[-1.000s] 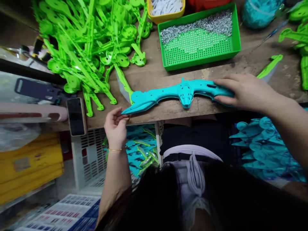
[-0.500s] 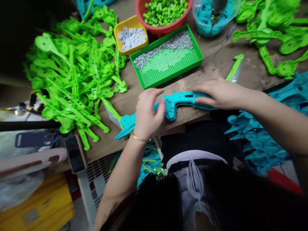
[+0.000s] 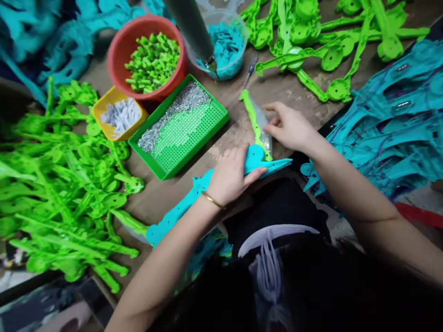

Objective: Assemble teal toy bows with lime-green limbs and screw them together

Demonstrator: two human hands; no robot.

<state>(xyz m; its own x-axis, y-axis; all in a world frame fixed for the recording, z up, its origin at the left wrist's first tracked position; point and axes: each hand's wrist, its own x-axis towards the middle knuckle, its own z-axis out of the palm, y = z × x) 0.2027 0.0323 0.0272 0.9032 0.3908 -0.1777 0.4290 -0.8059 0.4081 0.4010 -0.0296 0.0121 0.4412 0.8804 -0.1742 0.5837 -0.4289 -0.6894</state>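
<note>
Scuffed brown wood makes up the tabletop (image 3: pixel 292 90), and it is crowded on every side. Along its near edge a long teal plastic part (image 3: pixel 180 208) lies slantwise, 1 end down at the lower left and the pointed end aimed right, in front of the person's body. The left hand (image 3: pixel 231 177), with a thin gold bangle (image 3: pixel 212 200) at the wrist, covers the part's upper stretch. Its fingers (image 3: pixel 235 157) curl over the top and the thumb runs along the near side, so the part is gripped and pressed to the wood. Just beyond, the right hand (image 3: pixel 292 127) rests on a clear plastic bag (image 3: pixel 263 122) that lies by a slim green strip (image 3: pixel 252 117). That hand's fingers stretch out and touch the bag, but I cannot tell whether they pinch it. Behind the 2 hands sits a green tray (image 3: pixel 185 136) with small silver screws (image 3: pixel 173 115) drifted into its far half. Past it stand a yellow box (image 3: pixel 104 97) of pale grey bits, a red bowl (image 3: pixel 118 50) of short green pieces and a clear tub (image 3: pixel 241 48) of teal bits. A grey cylinder (image 3: pixel 188 20) pokes up beside the tub. Bright green parts (image 3: pixel 58 184) heap up on the left, and teal mouldings (image 3: pixel 391 124) pile on the right.
</note>
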